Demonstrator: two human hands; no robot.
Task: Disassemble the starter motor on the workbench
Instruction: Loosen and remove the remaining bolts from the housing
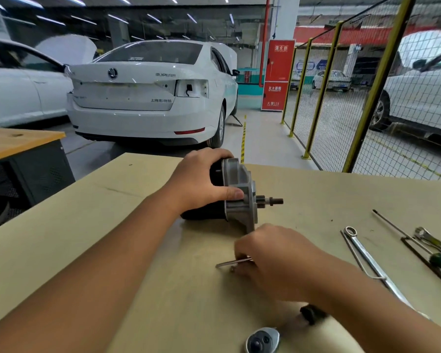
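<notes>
Fingers of the left hand (199, 179) curl over the starter motor (229, 194), lying on its side on the workbench (87, 225), while the right hand (273, 258) pinches a long thin bolt (233, 263) just in front; wrenches (367, 258) lie nearby.

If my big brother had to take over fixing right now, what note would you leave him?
Left hand: grips the starter motor, which lies on its side on the workbench, shaft pointing right.
Right hand: holds a thin metal rod, probably a long bolt, low over the bench in front of the motor.
Nearby: wrench and screwdriver to the right; small metal cap at the near edge.
Done: looks like a few small parts are off.
Left: the grey front housing and black body are still joined; separate them.
</notes>
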